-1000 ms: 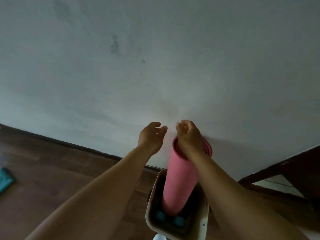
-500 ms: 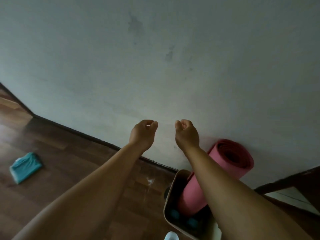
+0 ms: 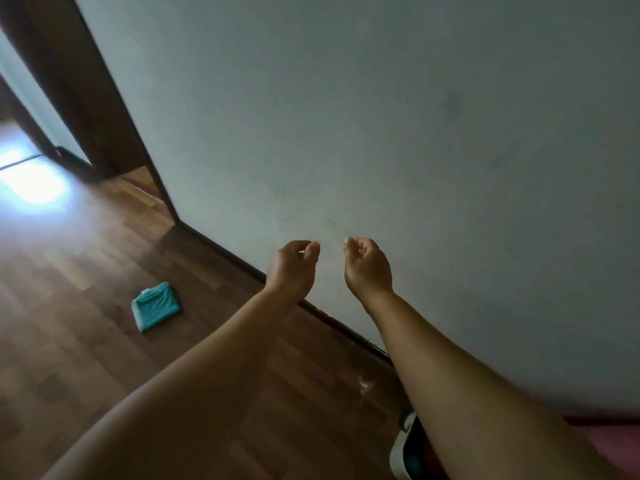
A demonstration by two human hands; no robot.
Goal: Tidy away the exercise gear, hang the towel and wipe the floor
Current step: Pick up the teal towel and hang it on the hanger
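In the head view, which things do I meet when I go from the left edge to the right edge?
Light patch on the floor → door frame → teal cloth → left hand → right hand → bin rim → pink mat.

The right forearm (image 3: 485,393) hides most of the white bin (image 3: 401,452) at the near right edge; the pink mat (image 3: 609,441) is cut off by the frame; the doorway floor (image 3: 31,181) is glare-washed
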